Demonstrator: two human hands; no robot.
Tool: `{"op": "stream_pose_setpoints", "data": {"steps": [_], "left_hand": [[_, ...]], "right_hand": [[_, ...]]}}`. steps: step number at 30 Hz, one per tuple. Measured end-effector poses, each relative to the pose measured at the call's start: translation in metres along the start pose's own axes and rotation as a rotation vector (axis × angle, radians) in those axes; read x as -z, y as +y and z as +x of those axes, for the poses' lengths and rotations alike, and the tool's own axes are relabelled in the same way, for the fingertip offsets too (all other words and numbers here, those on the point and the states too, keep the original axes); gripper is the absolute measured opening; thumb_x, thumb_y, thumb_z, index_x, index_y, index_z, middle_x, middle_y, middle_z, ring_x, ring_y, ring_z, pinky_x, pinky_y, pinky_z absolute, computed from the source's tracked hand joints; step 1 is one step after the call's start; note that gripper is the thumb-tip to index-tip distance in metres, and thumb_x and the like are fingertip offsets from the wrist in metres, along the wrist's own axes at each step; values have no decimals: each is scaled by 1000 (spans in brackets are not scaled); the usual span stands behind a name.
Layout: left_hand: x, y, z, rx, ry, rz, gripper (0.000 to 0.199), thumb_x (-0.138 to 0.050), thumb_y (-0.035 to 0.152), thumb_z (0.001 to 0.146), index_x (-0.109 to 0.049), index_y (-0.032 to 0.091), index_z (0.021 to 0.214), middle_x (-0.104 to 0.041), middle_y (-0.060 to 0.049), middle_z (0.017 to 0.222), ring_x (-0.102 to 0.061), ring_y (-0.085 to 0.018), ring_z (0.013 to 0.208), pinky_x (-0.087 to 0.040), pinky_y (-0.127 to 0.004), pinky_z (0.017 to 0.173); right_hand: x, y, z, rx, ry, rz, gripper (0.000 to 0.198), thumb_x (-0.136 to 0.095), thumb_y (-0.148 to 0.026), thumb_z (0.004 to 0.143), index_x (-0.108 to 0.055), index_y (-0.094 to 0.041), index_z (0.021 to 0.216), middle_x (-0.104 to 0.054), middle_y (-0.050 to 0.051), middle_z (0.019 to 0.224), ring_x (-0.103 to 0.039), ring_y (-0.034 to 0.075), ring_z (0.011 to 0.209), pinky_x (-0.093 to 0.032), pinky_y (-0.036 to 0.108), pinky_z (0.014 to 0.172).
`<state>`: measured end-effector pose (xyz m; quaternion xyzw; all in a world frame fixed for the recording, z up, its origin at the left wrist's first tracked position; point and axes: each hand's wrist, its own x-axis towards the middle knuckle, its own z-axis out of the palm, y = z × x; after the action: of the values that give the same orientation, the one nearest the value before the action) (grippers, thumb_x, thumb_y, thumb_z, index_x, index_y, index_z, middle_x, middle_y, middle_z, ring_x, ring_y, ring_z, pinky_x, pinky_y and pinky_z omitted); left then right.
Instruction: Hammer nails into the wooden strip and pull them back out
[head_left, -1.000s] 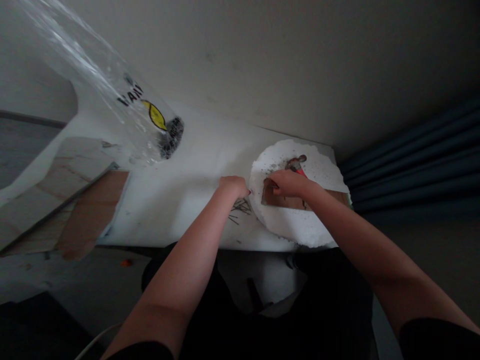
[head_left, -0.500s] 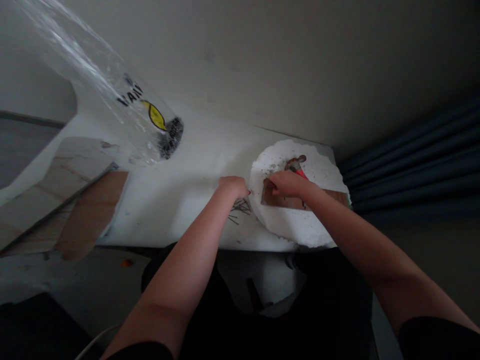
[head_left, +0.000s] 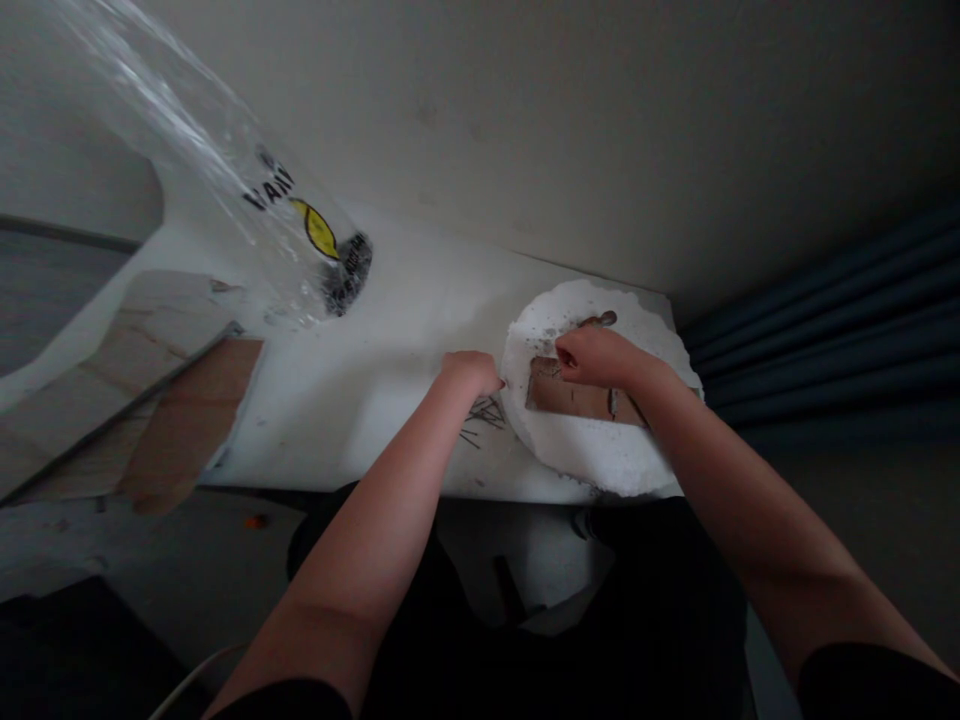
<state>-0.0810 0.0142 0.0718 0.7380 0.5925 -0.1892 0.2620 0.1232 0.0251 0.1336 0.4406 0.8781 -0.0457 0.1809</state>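
Observation:
A round white foam disc (head_left: pixel 592 452) lies at the right end of a white table (head_left: pixel 360 400). On it rests a flat brown piece (head_left: pixel 574 398). My right hand (head_left: pixel 596 357) sits just behind that piece, fingers curled over a tool whose dark head (head_left: pixel 604 319) sticks out beyond my knuckles; its handle is hidden. My left hand (head_left: pixel 469 370) is a loose fist at the disc's left edge, right above a small heap of thin dark nails (head_left: pixel 480 415). Whether it holds anything is hidden.
A clear plastic bag (head_left: pixel 225 200) with black lettering and a yellow mark hangs over the table's left part. Brown wooden boards (head_left: pixel 180 425) lean at the left edge. A pale wall stands behind, and a dark blue curtain (head_left: pixel 825 330) on the right. My dark-clothed lap is below the table.
My right hand has moved from the brown piece's left end back onto the red-handled tool, covering its handle. The left hand has stayed by the nails.

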Motion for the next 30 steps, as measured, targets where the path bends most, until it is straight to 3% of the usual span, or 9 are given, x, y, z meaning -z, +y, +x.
{"op": "stream_pose_setpoints", "data": {"steps": [5,7,10,13,16,18,21,25,30], "left_hand": [[1,0,4,21,4,8,61,-52,55,89,-64,17,135,-64,-18,137,-62,-36,123,-50,-43,101],[1,0,4,27,-14,11,57,-51,52,91,-67,15,131,-66,-18,134,-64,-36,121,-51,-43,101],[2,-3,3,39,-3,4,48,-50,42,93,-70,16,127,-67,-18,132,-65,-34,119,-52,-41,99],[4,-7,0,72,45,-3,46,-52,35,92,-67,15,131,-65,-19,135,-64,-33,122,-52,-40,99],[5,-9,0,97,63,2,48,-57,30,89,-65,16,134,-62,-19,139,-61,-35,125,-53,-42,99],[5,-8,0,83,63,6,48,-55,28,89,-65,15,134,-62,-19,139,-61,-35,125,-53,-43,99],[4,-6,1,59,41,17,46,-52,28,91,-65,15,133,-62,-19,139,-62,-33,125,-53,-41,100],[3,-5,1,21,7,17,48,-51,31,91,-65,16,134,-61,-17,141,-61,-33,126,-53,-40,99],[1,-4,1,-7,8,15,54,-48,46,93,-65,16,135,-61,-18,140,-61,-34,125,-52,-41,99]], "right_hand": [[10,-43,-23,84,164,135,13,-57,-24,86,-68,-18,89,-73,8,93,-61,19,79,-32,30,65],[-1,-71,-21,211,80,173,12,-57,-23,87,-69,-19,88,-73,7,92,-62,19,80,-34,29,66],[-21,-98,-8,201,18,152,17,-54,-22,90,-71,-17,92,-74,9,95,-65,19,80,-37,29,66],[-25,-87,2,84,93,223,20,-63,-30,88,-71,-17,99,-74,10,96,-65,20,81,-38,28,67],[-12,-49,2,-216,417,387,23,-55,-29,94,-68,-16,106,-71,6,84,-60,16,72,-38,27,66],[-5,-24,-3,-283,510,418,19,-55,-26,92,-67,-15,100,-69,6,81,-58,16,70,-38,27,66],[-9,-8,-9,-229,345,333,8,-59,-19,84,-67,-17,86,-70,7,83,-58,17,73,-37,28,66],[-32,-15,-4,-223,95,252,8,-60,-20,81,-67,-18,83,-72,7,85,-60,19,76,-36,28,65],[-46,-19,7,-241,36,220,12,-60,-23,83,-68,-18,90,-73,8,93,-61,20,81,-37,29,66]]}}
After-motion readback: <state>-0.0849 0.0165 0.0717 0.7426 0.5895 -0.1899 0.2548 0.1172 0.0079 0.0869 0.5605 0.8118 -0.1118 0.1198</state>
